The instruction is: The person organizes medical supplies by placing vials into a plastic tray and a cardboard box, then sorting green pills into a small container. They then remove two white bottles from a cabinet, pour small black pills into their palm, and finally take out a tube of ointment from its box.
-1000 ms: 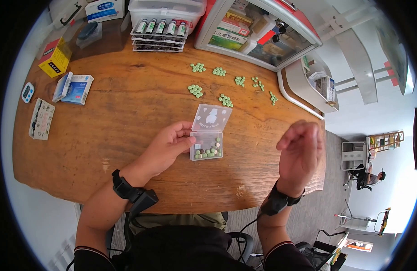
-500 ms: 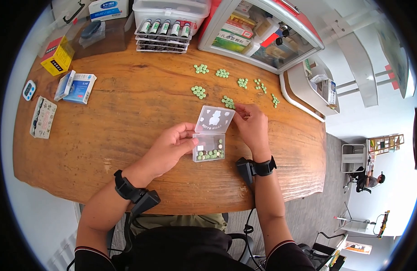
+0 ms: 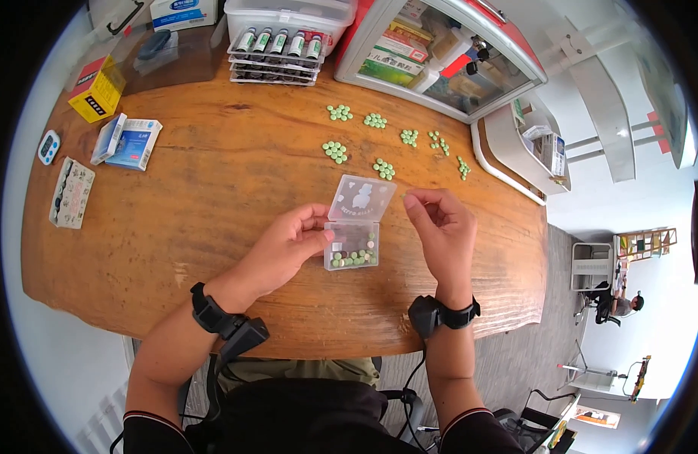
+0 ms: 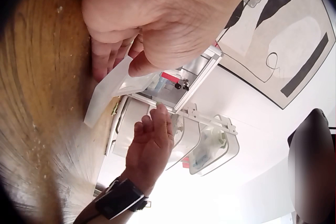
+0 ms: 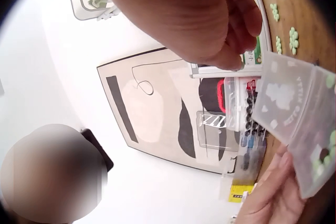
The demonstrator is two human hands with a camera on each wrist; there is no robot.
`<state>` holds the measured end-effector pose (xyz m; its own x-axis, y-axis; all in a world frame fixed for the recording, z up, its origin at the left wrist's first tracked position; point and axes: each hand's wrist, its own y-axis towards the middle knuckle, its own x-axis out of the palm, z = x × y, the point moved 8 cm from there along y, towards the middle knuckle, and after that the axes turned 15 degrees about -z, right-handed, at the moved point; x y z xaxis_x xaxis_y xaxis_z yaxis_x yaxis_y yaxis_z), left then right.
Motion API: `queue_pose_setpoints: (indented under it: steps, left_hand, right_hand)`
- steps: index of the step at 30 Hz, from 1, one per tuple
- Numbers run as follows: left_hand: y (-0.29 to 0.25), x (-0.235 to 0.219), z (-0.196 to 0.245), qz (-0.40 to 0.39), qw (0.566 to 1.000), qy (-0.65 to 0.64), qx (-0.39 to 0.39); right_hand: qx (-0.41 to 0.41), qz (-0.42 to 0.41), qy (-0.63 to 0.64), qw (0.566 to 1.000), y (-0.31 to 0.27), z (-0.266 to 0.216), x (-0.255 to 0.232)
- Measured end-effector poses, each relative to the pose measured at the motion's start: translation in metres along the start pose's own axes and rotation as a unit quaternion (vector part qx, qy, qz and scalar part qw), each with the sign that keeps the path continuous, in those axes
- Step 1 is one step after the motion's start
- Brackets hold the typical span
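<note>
While left grip [image 3: 290,240] is clamping translucent plastic box [image 3: 353,237] | right grip [image 3: 449,236] pinching green pill [image 3: 405,196] | grainy table [image 3: 182,234] spreading to curved edge

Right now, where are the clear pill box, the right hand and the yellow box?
Clear pill box [image 3: 354,237]: head view, on its bare inner floor.
Right hand [image 3: 447,233]: head view, middle of the hand.
Yellow box [image 3: 97,94]: head view, on its printed side.

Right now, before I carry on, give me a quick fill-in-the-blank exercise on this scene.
1. The plastic case has its lid standing ____.
2. The pill piles on the table are ____ in colour.
3. The right hand is apart from the case, which the ____ one grips.

Missing words: open; green; left.
</note>
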<state>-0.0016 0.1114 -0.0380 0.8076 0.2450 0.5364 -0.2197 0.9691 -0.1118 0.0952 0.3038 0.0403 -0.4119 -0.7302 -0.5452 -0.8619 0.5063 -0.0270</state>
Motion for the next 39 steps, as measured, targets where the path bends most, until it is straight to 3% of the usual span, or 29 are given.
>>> queue_pose_setpoints:
  steps: [2,6,9,11,14,20,33,39]
  left_hand:
    - [0.001,0.001,0.0,0.0,1.0,0.005,-0.003]
    - [0.001,-0.001,0.001,0.002,1.0,0.019,0.006]
    - [0.001,-0.001,0.0,-0.008,0.999,0.042,-0.007]
    - [0.001,0.0,-0.001,-0.008,0.999,0.044,-0.007]
    - [0.001,0.0,0.0,-0.005,0.999,0.038,-0.006]
    - [0.002,-0.003,-0.004,-0.006,1.0,0.029,-0.006]
    - [0.002,-0.002,-0.002,-0.004,0.999,0.037,-0.01]
    - [0.002,-0.002,-0.003,-0.005,1.0,0.028,-0.006]
  right_hand:
    - [-0.089,-0.05,0.03,0.994,-0.006,-0.023,0.006]
    - [-0.034,-0.083,0.061,0.994,0.004,-0.01,0.011]
    - [0.029,-0.028,0.05,0.998,0.023,0.028,0.006]
    - [0.032,-0.017,-0.055,0.998,0.033,0.037,0.006]
    - [-0.028,-0.025,-0.129,0.991,0.039,0.036,0.016]
    - [-0.03,-0.019,-0.188,0.982,0.042,0.034,0.021]
    - [-0.061,-0.036,-0.185,0.98,0.042,0.028,0.025]
    - [-0.081,0.003,-0.249,0.965,0.038,0.031,0.017]
